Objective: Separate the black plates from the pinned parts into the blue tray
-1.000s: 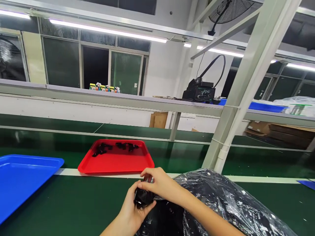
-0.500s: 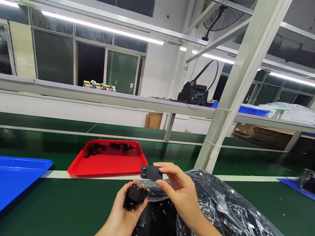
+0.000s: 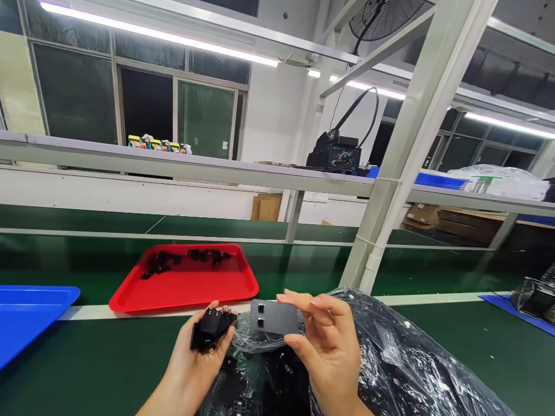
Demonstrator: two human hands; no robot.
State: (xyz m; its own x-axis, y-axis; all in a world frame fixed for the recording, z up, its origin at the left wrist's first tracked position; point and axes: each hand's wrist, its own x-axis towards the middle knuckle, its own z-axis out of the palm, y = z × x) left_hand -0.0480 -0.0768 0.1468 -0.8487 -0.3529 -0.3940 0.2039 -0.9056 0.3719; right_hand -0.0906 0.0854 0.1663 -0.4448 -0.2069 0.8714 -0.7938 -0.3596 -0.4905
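Observation:
My left hand [image 3: 197, 361] holds a small black plastic plug part [image 3: 211, 328] with its fingers curled under it. My right hand [image 3: 323, 341] pinches a flat black rectangular cover [image 3: 274, 316] that has two small slots, keeping it upright just right of the plug part. Both hands hover over the open mouth of a clear plastic bag [image 3: 390, 364] full of black parts, on the green table [image 3: 87, 358]. Beyond the hands lies a red tray [image 3: 191, 286] with several black parts at its far edge.
A blue tray [image 3: 26, 315] sits at the left edge. A white slanted post [image 3: 390, 214] rises behind the bag. A shelf rail crosses above the belt, with a soldering station [image 3: 332, 156] on it. A blue mat with a dark object [image 3: 531, 297] lies at the far right.
The two hands moved apart: the right hand lifted the flat cover away from the plug part, and the left hand shifted left. The view drifted right.

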